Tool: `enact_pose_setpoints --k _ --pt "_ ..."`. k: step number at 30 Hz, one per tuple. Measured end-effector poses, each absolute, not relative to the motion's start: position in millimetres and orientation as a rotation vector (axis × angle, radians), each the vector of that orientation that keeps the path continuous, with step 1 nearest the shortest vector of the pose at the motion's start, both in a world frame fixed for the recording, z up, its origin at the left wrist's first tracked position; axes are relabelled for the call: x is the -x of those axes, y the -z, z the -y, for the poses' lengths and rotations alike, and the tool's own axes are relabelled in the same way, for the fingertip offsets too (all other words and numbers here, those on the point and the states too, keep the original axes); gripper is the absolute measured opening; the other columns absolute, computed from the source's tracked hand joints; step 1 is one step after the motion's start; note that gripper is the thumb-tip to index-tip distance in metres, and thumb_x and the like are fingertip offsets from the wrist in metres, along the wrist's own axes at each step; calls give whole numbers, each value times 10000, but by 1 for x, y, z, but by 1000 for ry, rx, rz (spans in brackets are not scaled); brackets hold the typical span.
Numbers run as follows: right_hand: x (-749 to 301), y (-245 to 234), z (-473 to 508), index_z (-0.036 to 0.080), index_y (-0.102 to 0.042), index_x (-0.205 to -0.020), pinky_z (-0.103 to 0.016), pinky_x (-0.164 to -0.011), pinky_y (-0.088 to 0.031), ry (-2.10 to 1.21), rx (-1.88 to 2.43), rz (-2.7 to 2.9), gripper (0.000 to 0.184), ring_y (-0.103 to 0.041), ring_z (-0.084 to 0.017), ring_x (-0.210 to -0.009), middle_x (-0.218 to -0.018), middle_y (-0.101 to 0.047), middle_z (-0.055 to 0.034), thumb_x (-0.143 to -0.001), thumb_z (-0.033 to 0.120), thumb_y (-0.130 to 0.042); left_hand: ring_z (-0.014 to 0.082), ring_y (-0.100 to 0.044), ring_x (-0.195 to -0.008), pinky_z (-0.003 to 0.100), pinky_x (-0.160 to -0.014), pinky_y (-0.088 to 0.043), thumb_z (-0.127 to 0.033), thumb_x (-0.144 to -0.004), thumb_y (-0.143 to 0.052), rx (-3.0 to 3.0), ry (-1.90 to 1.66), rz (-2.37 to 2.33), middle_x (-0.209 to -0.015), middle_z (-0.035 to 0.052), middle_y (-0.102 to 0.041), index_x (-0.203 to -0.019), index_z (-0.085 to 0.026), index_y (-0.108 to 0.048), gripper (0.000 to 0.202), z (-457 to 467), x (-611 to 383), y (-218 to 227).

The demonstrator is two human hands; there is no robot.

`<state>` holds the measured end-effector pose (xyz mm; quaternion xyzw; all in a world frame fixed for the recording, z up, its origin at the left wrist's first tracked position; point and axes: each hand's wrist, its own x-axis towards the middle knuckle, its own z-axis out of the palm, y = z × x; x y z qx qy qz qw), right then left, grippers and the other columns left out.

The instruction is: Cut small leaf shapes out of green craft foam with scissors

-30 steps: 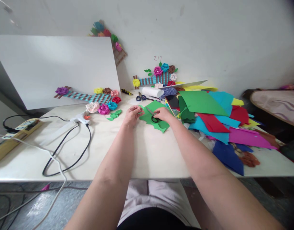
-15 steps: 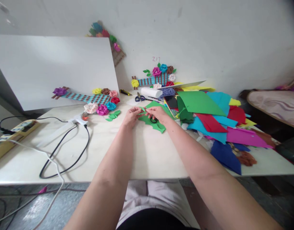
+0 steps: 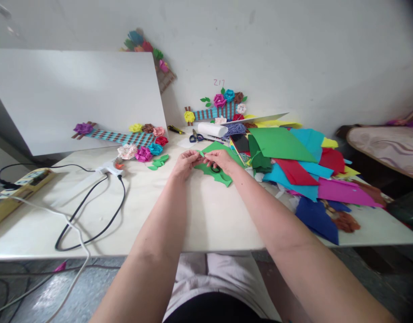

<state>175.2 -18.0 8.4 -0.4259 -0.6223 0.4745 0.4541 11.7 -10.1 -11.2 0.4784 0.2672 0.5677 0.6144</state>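
A small green leaf cutout (image 3: pixel 202 154) is pinched between my two hands above the table. My left hand (image 3: pixel 186 162) grips its left side with closed fingers, and my right hand (image 3: pixel 221 160) has its other side. Scissors with dark handles (image 3: pixel 215 169) show under my right hand, partly hidden by it; whether the hand touches them I cannot tell. Below both hands lies a green sheet (image 3: pixel 223 177) with a cut, jagged edge. Several green leaf cutouts (image 3: pixel 160 161) rest to the left, near a woven blue-and-brown piece (image 3: pixel 120 137) with flowers.
A white glue gun (image 3: pixel 108 168) with a black cord lies left, beside a power strip (image 3: pixel 24 186). Coloured sheets (image 3: pixel 283 146) are piled on the right. At the back are a second pair of scissors (image 3: pixel 195 137), a yellow cutter (image 3: pixel 175 130) and another flowered piece (image 3: pixel 216 111).
The leaf between my fingertips has turned slightly and its strip-like lower part no longer shows. Both hands stay in nearly the same place.
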Motion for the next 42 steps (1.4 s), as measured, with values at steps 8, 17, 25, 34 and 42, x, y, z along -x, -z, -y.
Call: enact_pose_setpoints --k 8,17,25,34,42 --pt "-175 -7 17 114 -652 -647 -133 -362 -320 -1169 1048 1542 187 -537 -56 -474 -635 -670 -42 -758 264 -661 140 -642 -660 289 -722 -505 -253 -612 -780 -1106 -1308 -634 -685 27 -648 -702 -134 -583 247 7 -11 14" --pt "-175 -2 12 117 -651 -654 -131 -361 -324 -1157 1060 1560 181 -538 -60 -478 -649 -678 -49 -760 263 -648 128 -633 -621 265 -685 -495 -263 -581 -790 -1133 -1293 -636 -661 21 -641 -720 -125 -576 291 9 -11 13" --pt "-172 -3 13 128 -639 -629 -163 -401 -321 -959 1142 1677 221 -471 -65 -442 -581 -631 -22 -792 241 -542 132 -638 -641 265 -682 -502 -298 -567 -806 -1154 -1277 -622 -681 20 -649 -735 -121 -598 320 7 -12 15" --pt "-165 -7 22 174 -728 -784 -260 -601 -367 38 1532 2005 248 -621 -192 -731 -800 -722 -81 -821 261 -499 124 -633 -656 248 -678 -496 -301 -524 -834 -1160 -1237 -733 -718 36 -671 -733 -120 -656 329 11 -17 12" --pt "-163 -7 24 184 -728 -794 -262 -626 -374 53 1515 2024 235 -627 -192 -756 -844 -730 -78 -816 252 -505 135 -620 -614 284 -679 -505 -273 -496 -817 -1141 -1266 -767 -624 17 -635 -649 -125 -615 293 11 -19 12"
